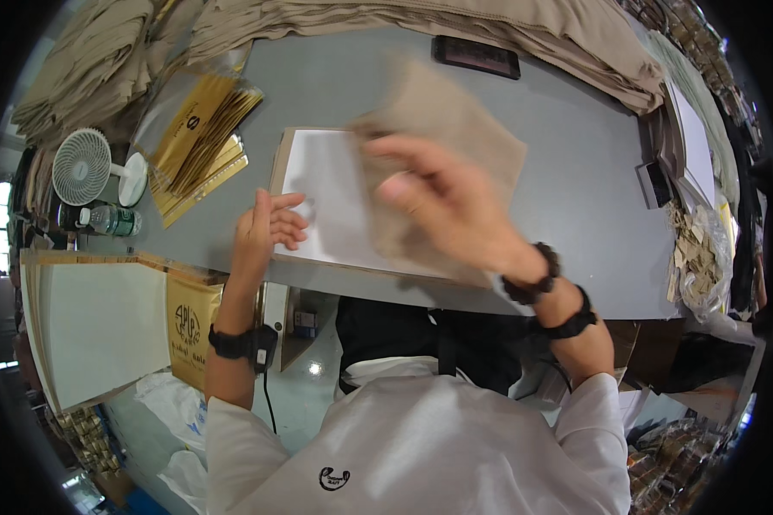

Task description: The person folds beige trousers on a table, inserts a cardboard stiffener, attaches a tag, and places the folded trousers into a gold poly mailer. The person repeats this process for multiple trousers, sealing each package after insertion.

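A white sheet lies flat on the grey table, with a beige edge showing beneath its left and front sides. Beige cloth covers its right part, and the cloth's far portion is smeared by motion. My right hand is over the cloth, slightly blurred, thumb and forefinger apart with nothing visible between them; its other fingers are partly hidden. Beside the sheet's left edge is my left hand, open, fingers loosely bent and holding nothing.
A black phone lies at the back near long heaped beige fabric. Golden packets, a small white fan and a plastic bottle are at left. White boards and a clear bag of scraps stand at right.
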Action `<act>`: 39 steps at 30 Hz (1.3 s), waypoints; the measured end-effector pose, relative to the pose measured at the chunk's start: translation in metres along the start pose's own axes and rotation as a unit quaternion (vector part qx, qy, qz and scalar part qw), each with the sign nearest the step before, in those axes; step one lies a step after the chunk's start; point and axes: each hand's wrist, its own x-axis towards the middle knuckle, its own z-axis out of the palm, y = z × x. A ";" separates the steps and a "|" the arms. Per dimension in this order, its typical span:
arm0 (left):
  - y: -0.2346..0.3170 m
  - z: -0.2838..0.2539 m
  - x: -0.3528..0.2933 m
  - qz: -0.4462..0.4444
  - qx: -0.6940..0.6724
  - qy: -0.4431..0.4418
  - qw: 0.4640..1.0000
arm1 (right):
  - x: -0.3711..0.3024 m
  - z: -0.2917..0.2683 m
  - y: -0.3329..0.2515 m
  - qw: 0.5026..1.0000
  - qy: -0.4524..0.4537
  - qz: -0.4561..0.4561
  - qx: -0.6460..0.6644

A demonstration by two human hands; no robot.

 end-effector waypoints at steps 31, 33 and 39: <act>-0.025 -0.029 0.019 0.324 0.425 0.079 0.842 | 0.036 -0.054 0.096 0.929 0.081 -0.035 -0.359; -0.023 -0.028 0.017 0.325 0.428 0.077 0.840 | 0.042 -0.063 0.094 0.941 -0.001 0.028 -0.337; -0.017 0.011 0.007 0.275 0.394 0.047 0.876 | 0.025 -0.084 0.089 0.883 0.054 0.142 -0.444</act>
